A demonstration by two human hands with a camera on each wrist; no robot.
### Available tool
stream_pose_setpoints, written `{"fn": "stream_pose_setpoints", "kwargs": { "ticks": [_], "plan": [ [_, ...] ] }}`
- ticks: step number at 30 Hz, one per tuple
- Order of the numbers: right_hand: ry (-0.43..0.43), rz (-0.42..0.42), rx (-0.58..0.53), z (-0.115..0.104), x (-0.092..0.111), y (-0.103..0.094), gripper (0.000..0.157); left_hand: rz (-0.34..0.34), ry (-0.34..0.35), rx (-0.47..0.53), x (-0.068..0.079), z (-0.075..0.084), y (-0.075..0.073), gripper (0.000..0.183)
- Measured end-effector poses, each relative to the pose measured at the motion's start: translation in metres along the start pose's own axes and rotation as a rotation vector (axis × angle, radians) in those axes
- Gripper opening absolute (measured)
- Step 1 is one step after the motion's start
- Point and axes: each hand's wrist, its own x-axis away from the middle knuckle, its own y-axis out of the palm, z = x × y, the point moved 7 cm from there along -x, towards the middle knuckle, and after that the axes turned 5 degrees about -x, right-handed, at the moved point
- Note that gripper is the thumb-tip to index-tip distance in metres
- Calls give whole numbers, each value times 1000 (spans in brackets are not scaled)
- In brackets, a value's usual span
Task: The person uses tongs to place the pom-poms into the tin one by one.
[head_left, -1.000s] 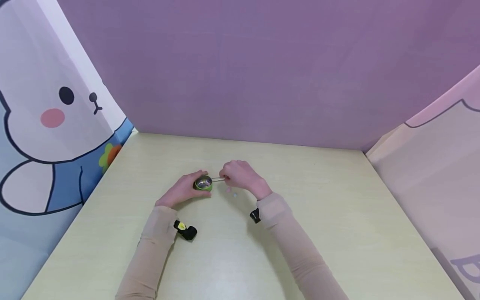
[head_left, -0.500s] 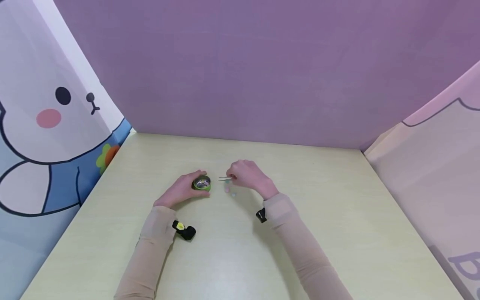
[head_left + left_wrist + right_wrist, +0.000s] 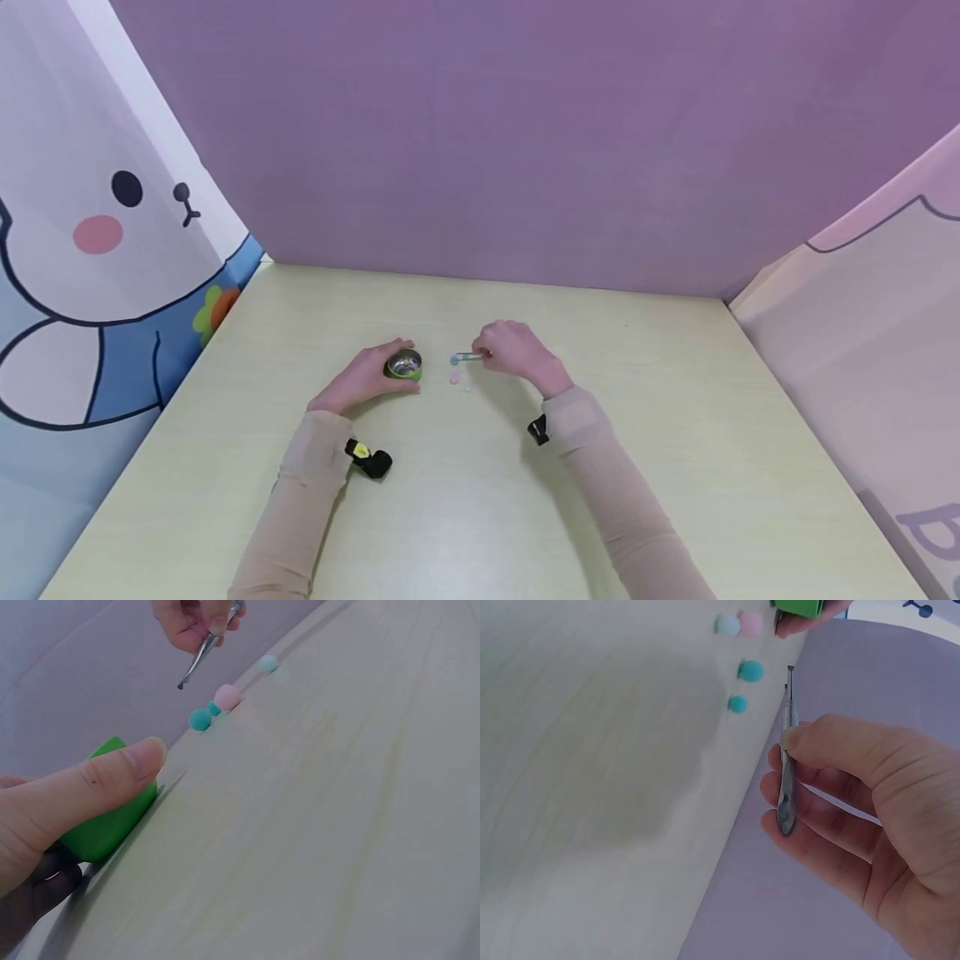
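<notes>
In the head view my left hand (image 3: 362,379) grips a small green cup (image 3: 406,365) with a shiny metal inside, thumb and fingers on opposite sides. Some small pieces show inside it, too blurred to make out. Off to its right, my right hand (image 3: 517,350) pinches metal tweezers (image 3: 788,799), whose tips point left and hold nothing. Close by the tips lie small balls like pom-poms: a larger teal ball (image 3: 751,671), a smaller teal ball (image 3: 738,703), a pink ball (image 3: 751,624) and a pale blue ball (image 3: 727,625).
The pale wood-look table (image 3: 465,500) stretches around both hands. A purple backdrop (image 3: 480,150) rises behind its far edge, with printed cartoon panels on the left and right. A small black device (image 3: 369,460) is at my left wrist.
My right hand has moved right with the tweezers, whose tips have gone from the cup's rim to above the balls. The teal balls have come into view. The left hand stays at the cup.
</notes>
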Motion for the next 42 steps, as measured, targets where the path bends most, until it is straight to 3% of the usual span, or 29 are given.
{"fn": "stream_pose_setpoints", "kwargs": {
  "ticks": [11,42],
  "plan": [
    [29,9,-25,14,7,4,22,-8,-13,-2,3,2,-1,87],
    [85,-10,-59,22,4,19,21,-10,-12,5,3,5,5,87]
  ]
}}
